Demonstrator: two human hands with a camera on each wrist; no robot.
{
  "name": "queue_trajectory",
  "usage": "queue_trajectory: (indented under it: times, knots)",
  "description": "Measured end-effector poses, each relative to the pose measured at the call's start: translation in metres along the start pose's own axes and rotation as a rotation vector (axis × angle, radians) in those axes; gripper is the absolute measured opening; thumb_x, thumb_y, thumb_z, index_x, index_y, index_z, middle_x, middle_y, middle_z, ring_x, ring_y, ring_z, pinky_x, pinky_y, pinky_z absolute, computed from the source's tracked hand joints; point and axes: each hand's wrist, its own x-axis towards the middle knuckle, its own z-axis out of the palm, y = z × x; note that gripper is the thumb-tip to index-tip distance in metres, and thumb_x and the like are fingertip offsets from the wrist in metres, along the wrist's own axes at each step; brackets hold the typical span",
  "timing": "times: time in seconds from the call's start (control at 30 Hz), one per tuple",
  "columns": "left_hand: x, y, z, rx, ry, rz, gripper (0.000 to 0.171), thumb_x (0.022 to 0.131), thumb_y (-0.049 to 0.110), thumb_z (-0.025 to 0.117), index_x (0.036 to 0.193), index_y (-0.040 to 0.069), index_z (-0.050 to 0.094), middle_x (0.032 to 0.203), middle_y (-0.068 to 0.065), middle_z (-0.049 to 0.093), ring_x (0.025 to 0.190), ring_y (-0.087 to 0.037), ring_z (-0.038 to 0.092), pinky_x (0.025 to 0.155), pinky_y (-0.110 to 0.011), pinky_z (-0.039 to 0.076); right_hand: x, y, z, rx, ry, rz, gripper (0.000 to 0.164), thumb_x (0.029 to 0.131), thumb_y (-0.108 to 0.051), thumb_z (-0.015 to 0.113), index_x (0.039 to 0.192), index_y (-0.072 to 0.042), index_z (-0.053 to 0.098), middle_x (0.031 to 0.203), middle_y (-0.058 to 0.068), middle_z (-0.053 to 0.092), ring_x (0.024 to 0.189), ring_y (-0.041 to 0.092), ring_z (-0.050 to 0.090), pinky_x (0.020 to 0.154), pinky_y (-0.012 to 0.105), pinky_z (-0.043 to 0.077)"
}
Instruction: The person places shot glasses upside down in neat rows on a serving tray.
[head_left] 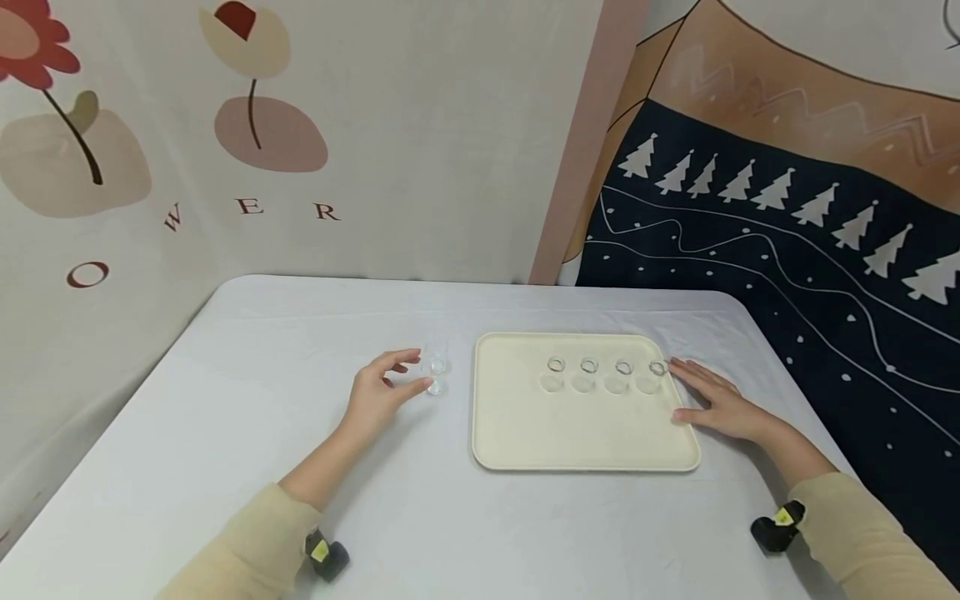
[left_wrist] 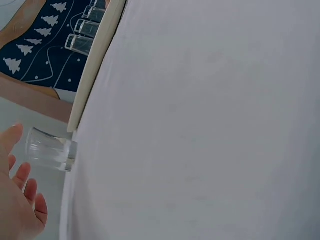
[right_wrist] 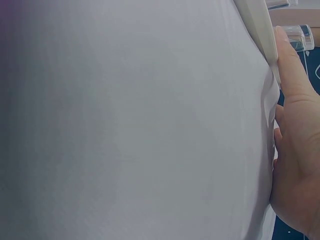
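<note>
On the white-covered table, left of the tray, stands an upright clear drinking glass (head_left: 436, 367) (left_wrist: 47, 149). My left hand (head_left: 381, 390) (left_wrist: 20, 190) is beside it, thumb and fingers spread apart; the thumb tip overlaps the glass in the head view, but the left wrist view shows no grip. A cream rectangular tray (head_left: 510, 433) (left_wrist: 95, 65) carries a row of several similar clear glasses (head_left: 588, 375) (right_wrist: 301, 38). At the tray's right edge rests my right hand (head_left: 716, 404) (right_wrist: 299, 135), its fingers fairly straight and its thumb touching the rim.
A white cloth (head_left: 390, 533) covers the table. Behind it hang a pale cloth with printed flowers (head_left: 450, 150) and, to the right, a dark cloth with printed trees (head_left: 787, 250). Small black devices (head_left: 327, 557) are strapped at both wrists.
</note>
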Motion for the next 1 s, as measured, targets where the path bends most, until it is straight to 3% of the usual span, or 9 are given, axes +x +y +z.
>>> queue_trajectory:
  times: [0.27,0.5,1.0]
  knots:
    - [-0.001,-0.018,0.006,0.007,-0.034,-0.09,0.045,0.079,0.014,0.08,0.119,0.003,0.064,0.113,-0.009,0.065,0.102,-0.024,0.053,0.08,-0.033,0.042,-0.001,0.001,0.0,-0.002,0.008,-0.009,0.083,0.085,-0.036,0.07,0.149,-0.005,0.028,0.152,0.027,0.018,0.138,0.05,0.008,0.101,0.071,0.004]
    - [-0.001,-0.021,0.016,0.007,-0.058,-0.111,0.047,0.076,0.013,0.082,0.118,0.001,0.064,0.112,-0.011,0.063,0.102,-0.026,0.052,0.088,-0.038,0.042,-0.001,0.002,0.001,0.0,0.016,-0.023,0.082,0.085,-0.035,0.071,0.149,-0.006,0.028,0.152,0.026,0.019,0.138,0.049,0.009,0.101,0.071,0.004]
    - [0.0,-0.022,0.023,0.096,-0.028,-0.063,0.038,0.076,0.009,0.081,0.11,-0.001,0.067,0.098,-0.012,0.062,0.092,-0.026,0.053,0.082,-0.038,0.043,-0.001,0.002,0.001,-0.005,0.013,-0.021,0.083,0.085,-0.036,0.07,0.149,-0.005,0.028,0.152,0.027,0.019,0.137,0.05,0.009,0.101,0.071,0.005]
